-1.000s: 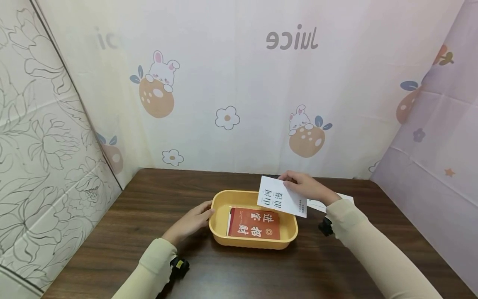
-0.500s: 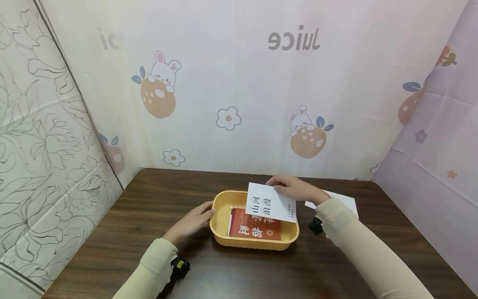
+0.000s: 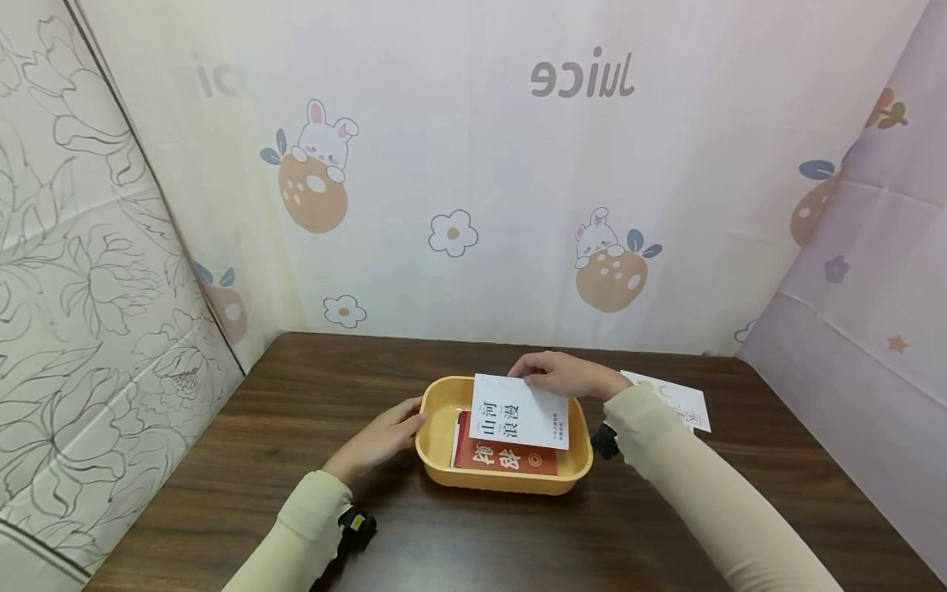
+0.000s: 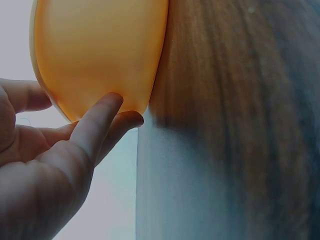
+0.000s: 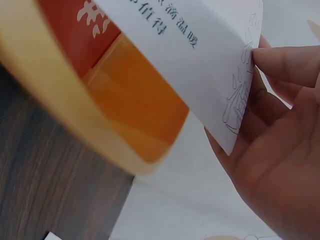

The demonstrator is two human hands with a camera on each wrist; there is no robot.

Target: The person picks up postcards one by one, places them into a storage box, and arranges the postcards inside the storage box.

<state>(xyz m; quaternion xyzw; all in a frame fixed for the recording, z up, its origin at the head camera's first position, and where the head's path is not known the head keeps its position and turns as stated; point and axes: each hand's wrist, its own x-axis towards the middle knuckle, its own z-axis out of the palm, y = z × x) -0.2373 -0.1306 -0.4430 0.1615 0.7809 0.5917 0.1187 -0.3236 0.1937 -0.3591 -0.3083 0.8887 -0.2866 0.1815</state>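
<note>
A yellow plastic basin (image 3: 444,481) stands on the table. My left hand (image 3: 376,444) holds its left end; in the left wrist view, the fingers (image 4: 102,115) lie along the outer wall and another digit reaches behind the rim. Between thumb and fingers, my right hand (image 3: 577,376) pinches the far edge of a white card (image 3: 528,415) printed with dark characters. The card hangs over the basin, and its outline drawing shows in the right wrist view. Inside the basin lies a red card (image 3: 473,454) with pale characters, partly covered from above by the white one.
Another white card (image 3: 688,401) with a yellowish print lies on the dark wooden table (image 3: 355,362) to the right, partly behind the right sleeve (image 3: 651,419). A patterned curtain (image 3: 459,304) rises behind the table's far edge, with further hangings at both sides.
My right hand has carried the white card left and nearer, farther over the basin and the red card. More of the card lying at the right now shows. My left hand stays put.
</note>
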